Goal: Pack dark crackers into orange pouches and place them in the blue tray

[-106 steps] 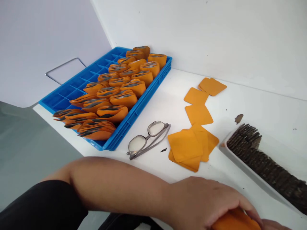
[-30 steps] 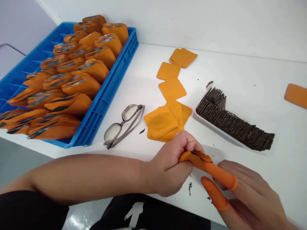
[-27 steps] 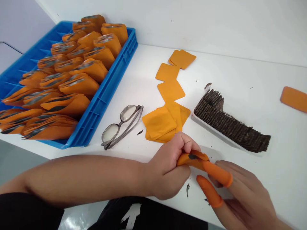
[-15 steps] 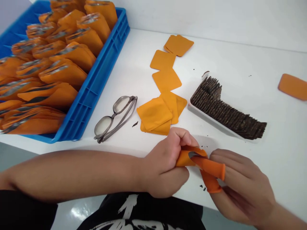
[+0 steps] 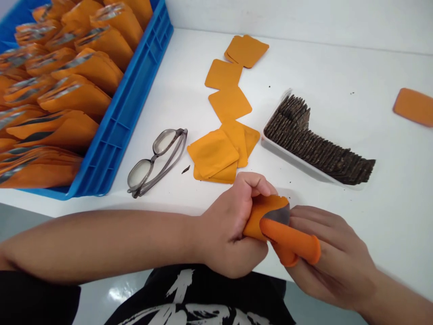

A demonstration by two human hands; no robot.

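While a black garment with white print (image 5: pixel 203 304) shows at 7 o'clock, left hand (image 5: pixel 232 232) clenches an orange pouch (image 5: pixel 255 219) in a closed fist, just past the table's near edge, its mouth gaping toward 3 o'clock, grey lining visible. Right hand (image 5: pixel 334 253), with orange finger cots (image 5: pixel 296 239) on index finger and thumb, has the index tip at that mouth; can't tell if it pinches anything, thumb tip hidden. Clock positions run from the held pouch. Overlapping flat orange pouches (image 5: pixel 214 153) start at 11 o'clock, trailing off toward 12. Folded glasses (image 5: pixel 154 159) lie at 10, dark scrap (image 5: pixel 186 169) just beside them. Plastic box (image 5: pixel 297 163) at 1 holds a row of thin dark pieces (image 5: pixel 318 149). Orange rounded piece (image 5: pixel 414 107) at 2, cut by frame edge. Blue crate (image 5: pixel 111 135) at 10 holds upright, leaning orange packets (image 5: pixel 81 92). White wall (image 5: pixel 304 18) behind.
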